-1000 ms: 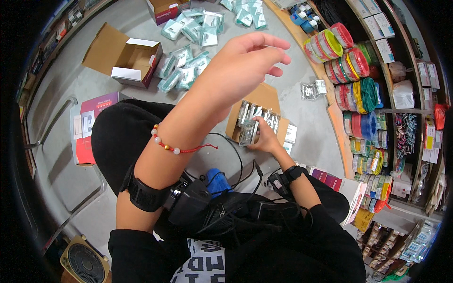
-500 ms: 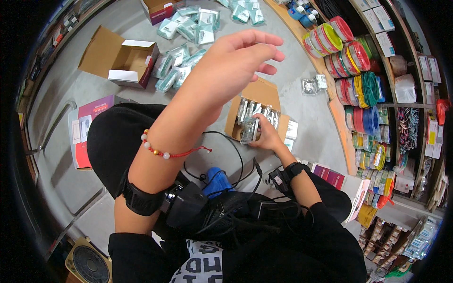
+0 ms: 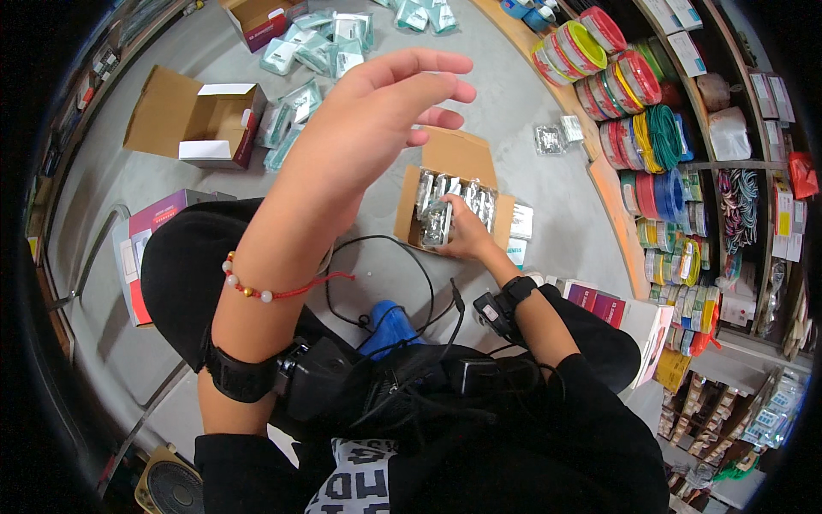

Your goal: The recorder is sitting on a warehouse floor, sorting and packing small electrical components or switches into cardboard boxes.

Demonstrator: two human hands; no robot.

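Observation:
My left hand (image 3: 377,111) is raised close to the camera, its fingers stretched out with nothing in them. A red beaded bracelet (image 3: 265,296) circles that wrist. Lower down, my right hand (image 3: 465,233) grips a clear-wrapped silvery packet (image 3: 436,224) at the near side of an open brown cardboard box (image 3: 457,152). Several similar packets (image 3: 482,206) stand in rows inside the box. The packet in my right hand is tilted, and its lower end is partly hidden by the box's near wall.
Pale green bagged packets (image 3: 317,51) lie on the grey floor beside an open carton (image 3: 171,120). Two small packets (image 3: 550,139) lie near the shelf of wire coils (image 3: 634,137). A black cable (image 3: 377,238) loops between my knees.
The whole view has shifted, so the box and packets sit a little further left and up. My left hand has moved slightly left. My right hand still holds the packet at the box.

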